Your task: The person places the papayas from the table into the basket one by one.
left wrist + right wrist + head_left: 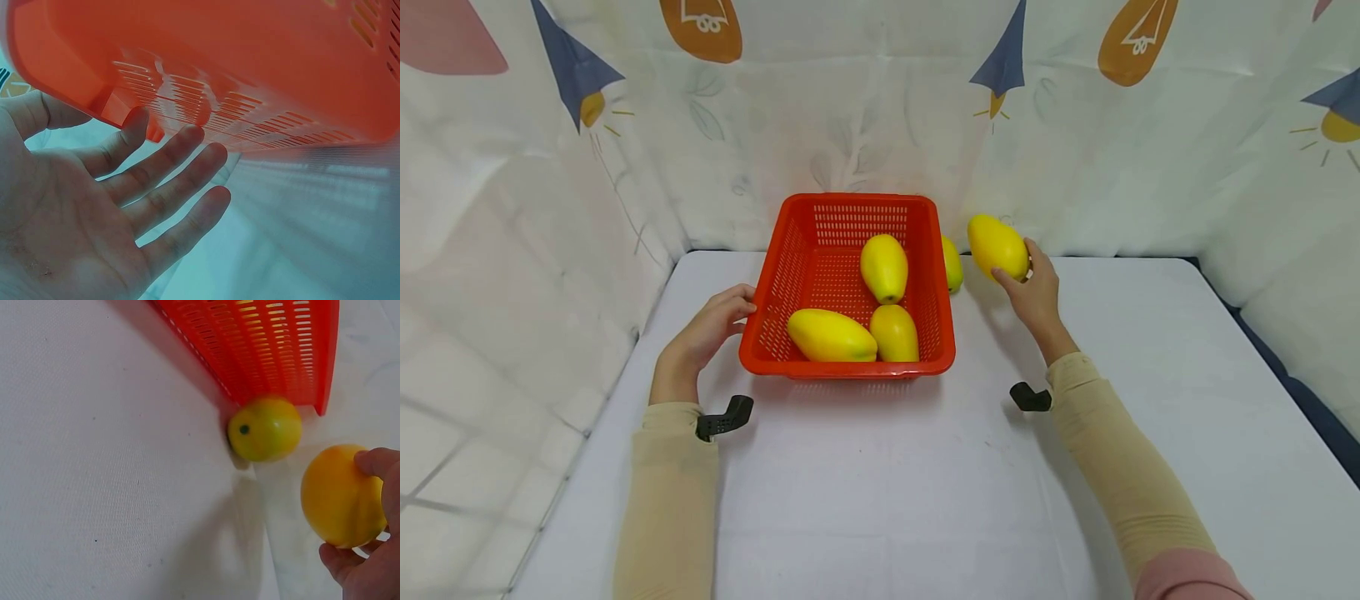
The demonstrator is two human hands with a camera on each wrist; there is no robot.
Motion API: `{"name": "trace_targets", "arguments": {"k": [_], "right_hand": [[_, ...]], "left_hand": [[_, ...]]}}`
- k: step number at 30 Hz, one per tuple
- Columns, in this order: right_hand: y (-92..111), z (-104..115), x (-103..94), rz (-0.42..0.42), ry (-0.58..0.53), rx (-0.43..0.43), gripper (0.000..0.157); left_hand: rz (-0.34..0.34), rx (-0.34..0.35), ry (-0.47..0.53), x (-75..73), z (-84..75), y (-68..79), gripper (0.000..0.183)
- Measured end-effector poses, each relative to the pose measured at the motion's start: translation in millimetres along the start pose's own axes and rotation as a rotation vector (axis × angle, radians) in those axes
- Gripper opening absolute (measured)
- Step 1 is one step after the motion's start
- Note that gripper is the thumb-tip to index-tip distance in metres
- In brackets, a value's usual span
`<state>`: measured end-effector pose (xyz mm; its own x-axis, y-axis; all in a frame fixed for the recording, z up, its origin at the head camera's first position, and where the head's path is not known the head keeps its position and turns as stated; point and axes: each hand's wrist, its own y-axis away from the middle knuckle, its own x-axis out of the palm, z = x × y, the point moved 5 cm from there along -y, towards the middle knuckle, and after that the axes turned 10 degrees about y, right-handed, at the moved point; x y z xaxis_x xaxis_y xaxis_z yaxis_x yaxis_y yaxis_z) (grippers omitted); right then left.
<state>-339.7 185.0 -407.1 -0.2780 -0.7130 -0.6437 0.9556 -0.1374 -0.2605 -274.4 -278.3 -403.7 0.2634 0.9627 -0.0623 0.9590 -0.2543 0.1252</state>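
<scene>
A red plastic basket [847, 368] with slotted walls holds three yellow mangoes, one of them lying sideways [831, 336] near the front. At its left side, my left hand [707, 329] pinches the rim between thumb and index finger; the other fingers spread loosely below the wall [262, 81]. To the right of the basket, my right hand [1036, 287] grips a yellow mango [997, 247] above the table, thumb on one side and fingers on the other. Another mango [264, 430], greenish yellow, lies against the basket's outer right side, partly hidden in the head view.
A white cloth covers the table [880, 500]. Behind it hangs a patterned white curtain [880, 100], close to the basket's far edge. More white sheeting [490, 333] stands along the left side. Both wrists carry a black bracket [1030, 397].
</scene>
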Motion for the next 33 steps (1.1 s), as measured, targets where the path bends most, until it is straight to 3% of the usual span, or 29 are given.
{"name": "trace_targets", "arguments": {"k": [33], "right_hand": [[7.8,32.1,-3.9,0.010,-0.049,-0.039,0.075]], "left_hand": [[0.001,0.008,0.007,-0.4,0.7,-0.7,0.024]]}}
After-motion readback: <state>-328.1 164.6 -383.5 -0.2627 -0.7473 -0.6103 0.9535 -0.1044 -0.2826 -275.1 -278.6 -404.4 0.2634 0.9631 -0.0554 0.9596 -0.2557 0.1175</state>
